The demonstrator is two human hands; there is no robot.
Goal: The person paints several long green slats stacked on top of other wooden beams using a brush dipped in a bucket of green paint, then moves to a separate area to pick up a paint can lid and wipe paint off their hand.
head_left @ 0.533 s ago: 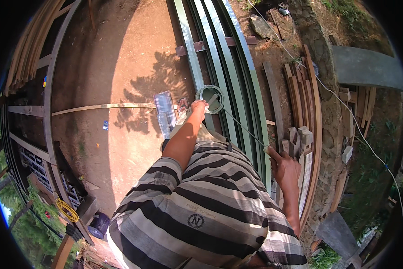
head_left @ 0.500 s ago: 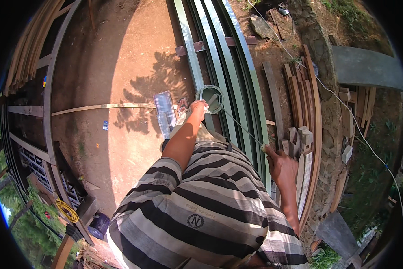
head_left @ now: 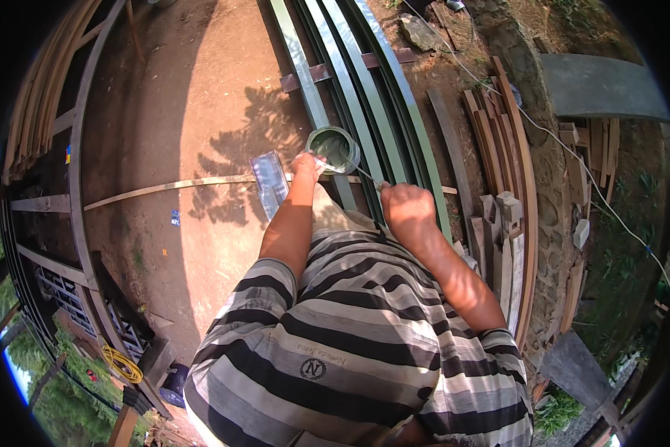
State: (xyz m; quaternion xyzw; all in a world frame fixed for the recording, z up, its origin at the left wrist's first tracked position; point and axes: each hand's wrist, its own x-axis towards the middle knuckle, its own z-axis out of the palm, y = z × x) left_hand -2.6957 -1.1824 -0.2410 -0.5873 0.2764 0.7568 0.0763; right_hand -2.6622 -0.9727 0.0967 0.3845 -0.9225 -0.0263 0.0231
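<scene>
My left hand is closed on the near-left edge of a round, pale-green ringed thing, held above the long green beams. Whether it is a coil or the rim of an open container, I cannot tell. From its right side a thin cord-like line runs to my right hand. That hand is a fist, knuckles up, around the line's end, just right of the ring and over the beams. A bit of something white shows at my left fingers.
Grey sheet-metal pieces lie left of my legs, by a long thin wooden strip. Stacked timber and a stone wall edge stand on the right. A wooden frame runs along the left, with a yellow coil hanging from it.
My right hand has come up and left, close to the ring, so the stretch of line between the hands is much shorter. The left hand and ring have shifted slightly left and up in view.
</scene>
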